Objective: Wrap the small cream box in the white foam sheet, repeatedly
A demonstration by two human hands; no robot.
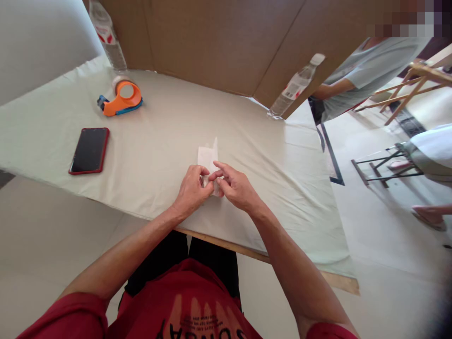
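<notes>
A small folded piece of white paper (208, 157) lies on the pale cloth-covered table (158, 155), near its front edge. My left hand (191, 190) has its fingers curled and pinches the paper's near left part. My right hand (235, 186) presses fingertips together on the paper's near right part. One corner of the paper stands up beyond my fingers. The two hands touch each other over the fold.
A red-cased phone (89, 150) lies at the left. An orange tape dispenser (122, 99) and a plastic bottle (107, 35) stand at the back left. A second bottle (294, 87) leans at the back right. Brown cardboard (219, 42) walls the back. Another person (363, 70) sits at the right.
</notes>
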